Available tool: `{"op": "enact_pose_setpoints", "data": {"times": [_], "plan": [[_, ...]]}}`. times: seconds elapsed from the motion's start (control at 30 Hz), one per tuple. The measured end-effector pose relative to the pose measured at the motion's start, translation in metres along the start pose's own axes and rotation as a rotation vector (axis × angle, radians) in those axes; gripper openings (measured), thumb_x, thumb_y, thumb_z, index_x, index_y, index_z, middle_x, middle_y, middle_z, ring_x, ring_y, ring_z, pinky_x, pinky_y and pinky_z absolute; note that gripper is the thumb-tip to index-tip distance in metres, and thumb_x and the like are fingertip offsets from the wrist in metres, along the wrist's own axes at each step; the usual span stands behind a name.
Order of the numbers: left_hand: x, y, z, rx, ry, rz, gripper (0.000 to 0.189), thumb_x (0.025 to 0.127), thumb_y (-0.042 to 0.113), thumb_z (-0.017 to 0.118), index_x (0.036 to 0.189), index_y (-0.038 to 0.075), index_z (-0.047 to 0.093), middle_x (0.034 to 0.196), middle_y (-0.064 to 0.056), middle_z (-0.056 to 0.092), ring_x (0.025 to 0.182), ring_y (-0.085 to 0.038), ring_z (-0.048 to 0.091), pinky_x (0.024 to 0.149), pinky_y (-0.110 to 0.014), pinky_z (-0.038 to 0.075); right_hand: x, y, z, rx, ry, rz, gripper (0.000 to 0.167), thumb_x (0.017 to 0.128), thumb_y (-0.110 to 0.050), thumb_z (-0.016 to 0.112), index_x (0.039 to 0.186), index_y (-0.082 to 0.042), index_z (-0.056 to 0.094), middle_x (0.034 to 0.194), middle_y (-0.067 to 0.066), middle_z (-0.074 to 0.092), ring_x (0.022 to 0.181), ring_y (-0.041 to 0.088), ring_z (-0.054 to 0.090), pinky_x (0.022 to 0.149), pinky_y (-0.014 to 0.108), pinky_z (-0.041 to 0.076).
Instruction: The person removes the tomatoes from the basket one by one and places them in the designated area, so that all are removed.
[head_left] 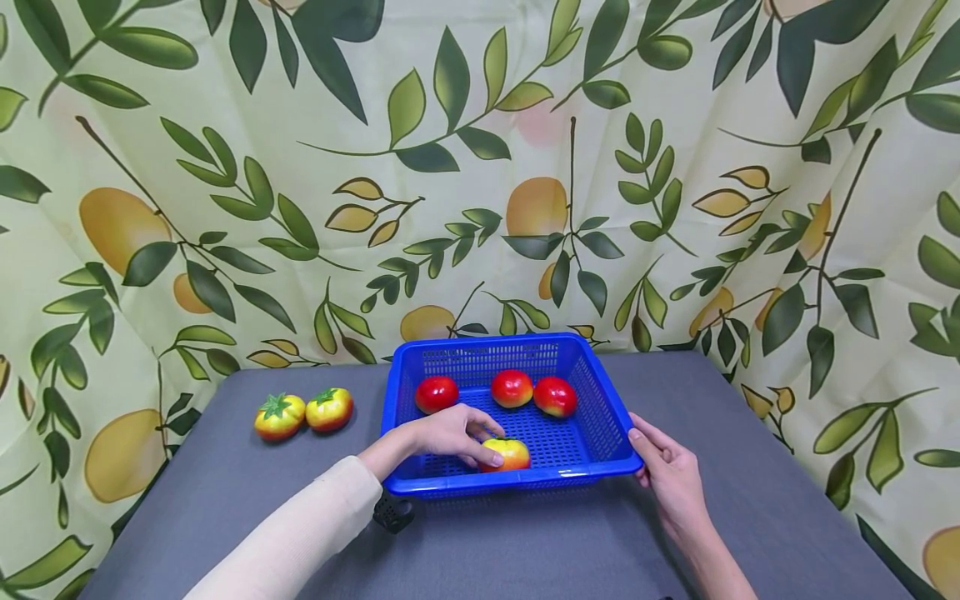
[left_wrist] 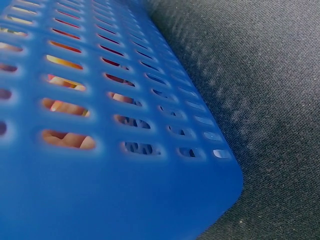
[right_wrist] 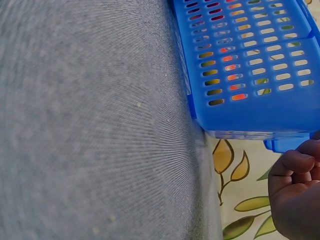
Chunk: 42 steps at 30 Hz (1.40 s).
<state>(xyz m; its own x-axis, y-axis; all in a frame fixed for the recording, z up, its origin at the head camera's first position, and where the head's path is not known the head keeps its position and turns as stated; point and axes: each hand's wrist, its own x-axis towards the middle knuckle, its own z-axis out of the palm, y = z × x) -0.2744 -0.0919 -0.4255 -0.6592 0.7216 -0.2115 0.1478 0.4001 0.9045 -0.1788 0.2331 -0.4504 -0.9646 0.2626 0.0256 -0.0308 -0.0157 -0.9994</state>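
Observation:
A blue plastic basket [head_left: 405, 485] with slotted walls sits on the grey table. My left hand [head_left: 457, 433] reaches over its left side and holds a yellow-and-red toy tomato [head_left: 512, 454] with a green top, low inside near the front wall. Thumb and fingers are around the tomato, its lower part hidden by the rim. At the basket's right front corner, my right hand [head_left: 671, 475] grips the rim, thumb on top and fingers outside. Three red round fruits [head_left: 512, 389] lie farther back in the basket. Through the slots of the basket [left_wrist: 115, 190], the left wrist view shows bits of fingers and fruit.
Two more yellow-and-red tomatoes [head_left: 280, 418] with green tops stand side by side on the table [head_left: 225, 500], left of the basket. A small black object [head_left: 393, 512] shows below the left sleeve. A leaf-patterned cloth [head_left: 465, 192] hangs behind the table.

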Motion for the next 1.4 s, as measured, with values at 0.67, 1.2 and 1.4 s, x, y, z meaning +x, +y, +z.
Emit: {"op": "enact_pose_setpoints", "data": {"times": [0.67, 1.2, 1.4], "plan": [[-0.0041, -0.0004, 0.0002, -0.003, 0.075, 0.017, 0.045, 0.082, 0.021, 0.083, 0.121, 0.006, 0.067, 0.109, -0.004, 0.064, 0.094, -0.022, 0.065, 0.073, -0.038, 0.058, -0.0009, 0.0011, 0.0008, 0.008, -0.007, 0.013, 0.055, 0.096, -0.030, 0.066, 0.138, 0.003, 0.052, 0.068, -0.001, 0.061, 0.050, 0.005, 0.049, 0.047, 0.019, 0.044], [-0.0015, 0.0015, -0.0025, 0.175, 0.144, 0.052, 0.045, 0.080, 0.033, 0.083, 0.118, 0.014, 0.068, 0.107, 0.007, 0.065, 0.097, -0.017, 0.060, 0.082, -0.032, 0.052, 0.0004, -0.0011, -0.0006, 0.007, -0.006, 0.009, 0.057, 0.096, -0.031, 0.066, 0.139, 0.004, 0.052, 0.067, -0.001, 0.061, 0.050, 0.006, 0.048, 0.047, 0.019, 0.043], [-0.0017, 0.0026, -0.0025, 0.143, 0.142, 0.086, 0.044, 0.082, 0.032, 0.081, 0.119, 0.015, 0.068, 0.105, 0.007, 0.068, 0.096, -0.014, 0.062, 0.083, -0.031, 0.052, 0.0000, -0.0008, -0.0003, 0.001, 0.003, 0.014, 0.057, 0.096, -0.031, 0.066, 0.138, 0.003, 0.052, 0.066, -0.002, 0.060, 0.050, 0.005, 0.048, 0.047, 0.019, 0.043]]}}
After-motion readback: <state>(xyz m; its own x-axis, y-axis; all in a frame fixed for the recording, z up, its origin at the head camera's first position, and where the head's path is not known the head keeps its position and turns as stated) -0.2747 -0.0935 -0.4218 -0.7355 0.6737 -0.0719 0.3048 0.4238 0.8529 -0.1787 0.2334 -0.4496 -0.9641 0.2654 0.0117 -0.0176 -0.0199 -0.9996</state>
